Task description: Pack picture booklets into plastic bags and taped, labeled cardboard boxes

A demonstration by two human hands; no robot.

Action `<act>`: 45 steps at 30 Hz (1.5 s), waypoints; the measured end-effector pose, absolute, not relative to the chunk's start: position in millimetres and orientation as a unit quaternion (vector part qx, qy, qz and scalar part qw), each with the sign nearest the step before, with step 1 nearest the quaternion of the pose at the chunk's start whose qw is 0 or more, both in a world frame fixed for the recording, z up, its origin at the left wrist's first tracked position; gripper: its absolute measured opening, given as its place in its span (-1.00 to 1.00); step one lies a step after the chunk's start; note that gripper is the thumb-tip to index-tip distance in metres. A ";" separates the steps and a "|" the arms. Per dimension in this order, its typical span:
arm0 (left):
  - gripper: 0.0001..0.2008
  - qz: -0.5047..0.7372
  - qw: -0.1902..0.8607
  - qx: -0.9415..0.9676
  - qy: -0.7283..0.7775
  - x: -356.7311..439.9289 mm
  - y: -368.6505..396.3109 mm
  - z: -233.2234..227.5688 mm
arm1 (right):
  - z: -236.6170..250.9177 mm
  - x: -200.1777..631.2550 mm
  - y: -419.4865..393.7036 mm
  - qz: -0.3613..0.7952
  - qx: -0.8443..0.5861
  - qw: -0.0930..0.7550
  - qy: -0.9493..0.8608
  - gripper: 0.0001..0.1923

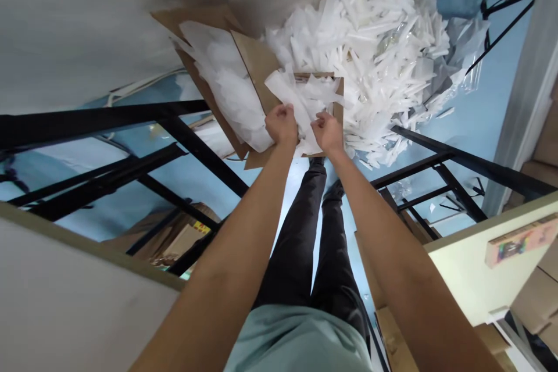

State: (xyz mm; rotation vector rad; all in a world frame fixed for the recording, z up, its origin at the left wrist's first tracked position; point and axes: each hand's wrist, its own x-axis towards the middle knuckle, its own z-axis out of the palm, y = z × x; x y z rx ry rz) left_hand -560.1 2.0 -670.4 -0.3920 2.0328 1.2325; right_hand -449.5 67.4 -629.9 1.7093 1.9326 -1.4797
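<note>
Both arms reach straight down to the floor (475, 122). The left hand (282, 123) and right hand (328, 132) are each closed on crumpled white sheets (305, 97) lying in a small cardboard box (339, 96). That box sits between a larger foam-filled carton (226, 78) and a heap of white scraps (383, 40).

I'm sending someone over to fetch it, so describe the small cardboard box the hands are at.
Find the big white foam pile on the blue floor. At its near edge sits a small box, open and stuffed with white sheets, gripped by both the left hand and right hand. The larger box beside it lies flattened open.
</note>
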 end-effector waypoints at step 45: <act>-0.52 0.087 0.611 0.611 0.497 -86.0 -61.1 -291.5 | -252.6 73.9 -187.9 -0.307 0.879 -0.350 0.100 -0.62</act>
